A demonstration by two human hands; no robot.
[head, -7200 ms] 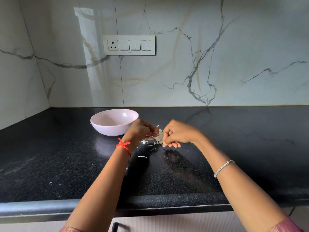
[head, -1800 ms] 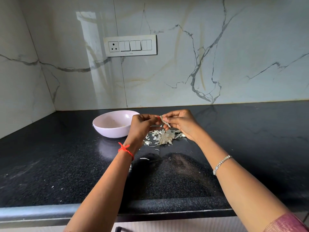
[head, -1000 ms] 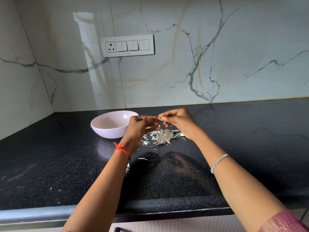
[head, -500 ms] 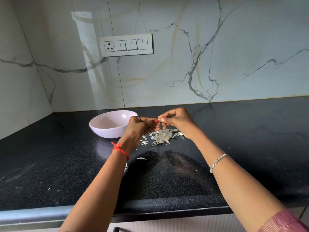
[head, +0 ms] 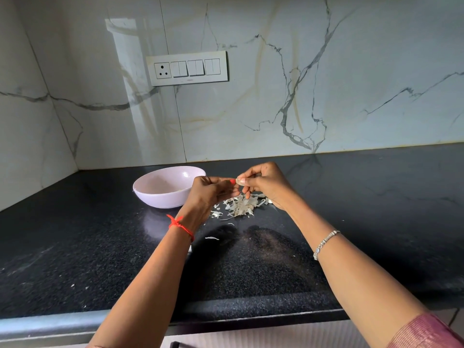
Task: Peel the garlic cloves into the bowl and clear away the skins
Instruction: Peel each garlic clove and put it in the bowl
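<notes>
A pale lilac bowl (head: 160,194) sits on the black granite counter (head: 75,247), left of my hands. A heap of dry white garlic skins (head: 239,205) lies on the counter just below my hands. My right hand (head: 266,184) pinches a small garlic clove (head: 240,181) between thumb and fingertips. My left hand (head: 208,192) is curled, and its thumb and fingertips meet the clove from the left. Most of the clove is hidden by the fingers.
A few stray skin flakes (head: 212,238) lie nearer the front edge, with tiny bits at the far left. A white socket and switch plate (head: 187,68) is on the marble wall behind. The counter's rounded front edge (head: 226,320) runs below my forearms.
Both hands rose from the skin heap to above it, holding a clove. In the last second they have barely moved, fingertips working at the clove.
</notes>
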